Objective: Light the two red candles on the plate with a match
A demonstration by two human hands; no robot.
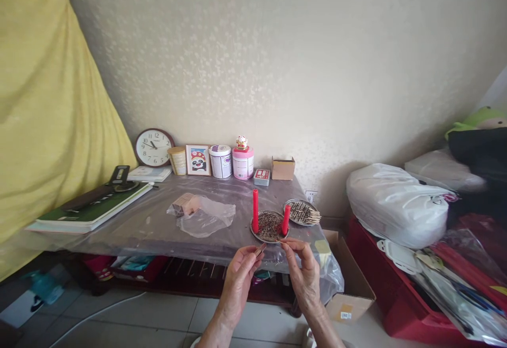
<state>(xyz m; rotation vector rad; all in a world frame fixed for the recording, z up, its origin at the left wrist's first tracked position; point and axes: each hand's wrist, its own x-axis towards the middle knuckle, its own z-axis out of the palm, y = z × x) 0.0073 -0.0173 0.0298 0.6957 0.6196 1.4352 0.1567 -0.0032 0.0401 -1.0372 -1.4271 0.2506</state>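
My left hand (241, 273) is closed on a small brown box, seemingly a matchbox (260, 250), held by its edges. A thin stick like a match (279, 241) is pinched between the thumb and fingers of my right hand (303, 269), its tip pointing towards the box; I see no flame. Just beyond both hands, a round metal plate (270, 241) filled with dark grains stands near the table's front edge. Two red candles rise from it: a taller upright one (255, 210) on the left and a shorter, slightly tilted one (285, 219) on the right.
Behind the candles, a second plate (295, 203) holds several pale sticks. A crumpled plastic bag (206, 218) and small carton (186, 204) lie on the plastic-covered table (138, 226). Tins (221, 162) and a clock (154, 148) line the wall; a cardboard box (352, 290) stands right.
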